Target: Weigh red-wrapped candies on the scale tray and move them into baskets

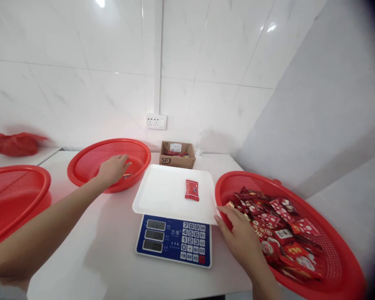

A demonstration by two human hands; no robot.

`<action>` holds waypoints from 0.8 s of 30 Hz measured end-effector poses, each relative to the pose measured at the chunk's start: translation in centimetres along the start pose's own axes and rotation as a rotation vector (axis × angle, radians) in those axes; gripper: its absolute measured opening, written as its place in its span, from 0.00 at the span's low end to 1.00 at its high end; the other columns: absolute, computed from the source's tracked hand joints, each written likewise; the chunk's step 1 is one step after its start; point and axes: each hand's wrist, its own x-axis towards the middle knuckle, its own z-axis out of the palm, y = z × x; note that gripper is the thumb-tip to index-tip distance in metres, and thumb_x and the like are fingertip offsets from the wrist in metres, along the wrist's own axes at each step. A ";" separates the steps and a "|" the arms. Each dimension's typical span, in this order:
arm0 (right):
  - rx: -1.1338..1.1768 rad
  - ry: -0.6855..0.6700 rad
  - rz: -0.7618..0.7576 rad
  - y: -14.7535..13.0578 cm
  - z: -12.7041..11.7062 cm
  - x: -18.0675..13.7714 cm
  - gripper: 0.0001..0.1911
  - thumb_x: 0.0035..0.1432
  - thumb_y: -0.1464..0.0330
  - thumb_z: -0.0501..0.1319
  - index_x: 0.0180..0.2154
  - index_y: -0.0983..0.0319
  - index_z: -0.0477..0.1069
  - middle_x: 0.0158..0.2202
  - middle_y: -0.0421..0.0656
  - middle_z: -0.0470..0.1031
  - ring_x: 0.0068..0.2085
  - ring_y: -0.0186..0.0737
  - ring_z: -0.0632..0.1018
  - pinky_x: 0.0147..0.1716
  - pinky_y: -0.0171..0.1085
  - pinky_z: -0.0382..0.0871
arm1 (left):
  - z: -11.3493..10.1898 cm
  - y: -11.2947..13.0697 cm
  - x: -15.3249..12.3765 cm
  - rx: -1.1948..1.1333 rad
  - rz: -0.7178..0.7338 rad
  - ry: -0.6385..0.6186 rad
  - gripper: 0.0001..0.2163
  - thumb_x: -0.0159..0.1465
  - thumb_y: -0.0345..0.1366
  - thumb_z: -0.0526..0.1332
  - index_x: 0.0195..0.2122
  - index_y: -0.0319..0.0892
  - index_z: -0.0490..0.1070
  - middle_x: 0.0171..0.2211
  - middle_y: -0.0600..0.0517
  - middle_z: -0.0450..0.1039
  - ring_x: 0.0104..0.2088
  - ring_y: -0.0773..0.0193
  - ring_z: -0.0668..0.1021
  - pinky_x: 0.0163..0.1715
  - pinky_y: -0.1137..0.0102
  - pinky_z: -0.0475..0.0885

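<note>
My left hand [114, 167] reaches over a red plastic basket [81, 160], its fingers loosely extended and holding nothing that I can see. Below those fingers, a small wrapped packet [126, 176] lies in the basket. A single red packet [191, 190] rests on the white tray [162, 187] of a blue digital scale [175, 241]. At the tray's right edge, my right hand [237, 231] lies against the rim of a second red basket [346, 254], thumb and fingers apart. That basket holds several red snack packets [278, 233].
A cardboard box [177, 155] with small packets stands behind the scale, beside a clear plastic item [199, 145]. Another red basket [18, 200] is at the left, with a red bag [15, 143] behind it. A tiled wall [118, 96] with a socket [156, 121] bounds the white table [112, 250].
</note>
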 end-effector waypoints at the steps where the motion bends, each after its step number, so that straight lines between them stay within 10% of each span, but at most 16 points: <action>1: -0.002 0.002 -0.001 0.0 0.0 0.0 0.21 0.62 0.58 0.50 0.46 0.64 0.73 0.49 0.52 0.74 0.53 0.53 0.72 0.52 0.52 0.66 | 0.3 0.8 0.0 -0.012 0.060 -0.007 0.15 0.67 0.40 0.47 0.46 0.43 0.70 0.45 0.40 0.75 0.46 0.44 0.76 0.35 0.60 0.72; 8: 0.003 0.013 0.002 -0.1 0.1 0.2 0.19 0.62 0.59 0.51 0.46 0.63 0.73 0.49 0.52 0.75 0.52 0.54 0.73 0.50 0.54 0.67 | 3.9 11.4 -0.9 -0.174 0.704 -0.278 0.23 0.61 0.24 0.54 0.58 0.42 0.64 0.62 0.44 0.63 0.62 0.57 0.64 0.61 0.62 0.58; 12: 0.007 0.018 -0.026 -0.2 0.0 0.2 0.18 0.63 0.61 0.51 0.45 0.64 0.73 0.48 0.52 0.75 0.52 0.53 0.73 0.51 0.52 0.67 | 5.8 16.1 -1.1 -0.291 0.900 -0.425 0.25 0.59 0.31 0.61 0.59 0.43 0.63 0.63 0.43 0.61 0.64 0.55 0.60 0.63 0.61 0.55; 16: -0.002 0.025 -0.033 -0.4 -0.1 0.1 0.18 0.63 0.61 0.51 0.46 0.63 0.73 0.48 0.52 0.76 0.51 0.51 0.74 0.51 0.49 0.68 | 7.3 17.3 -0.4 -0.414 0.822 -0.467 0.19 0.61 0.38 0.61 0.52 0.37 0.69 0.58 0.36 0.66 0.60 0.43 0.67 0.58 0.52 0.60; 24: 0.034 0.029 -0.032 0.0 -0.1 0.1 0.19 0.62 0.59 0.52 0.45 0.64 0.73 0.48 0.53 0.75 0.51 0.54 0.74 0.51 0.52 0.67 | 4.2 15.1 -3.1 -0.879 0.448 -0.456 0.14 0.70 0.42 0.43 0.51 0.41 0.58 0.47 0.40 0.74 0.44 0.57 0.79 0.42 0.61 0.74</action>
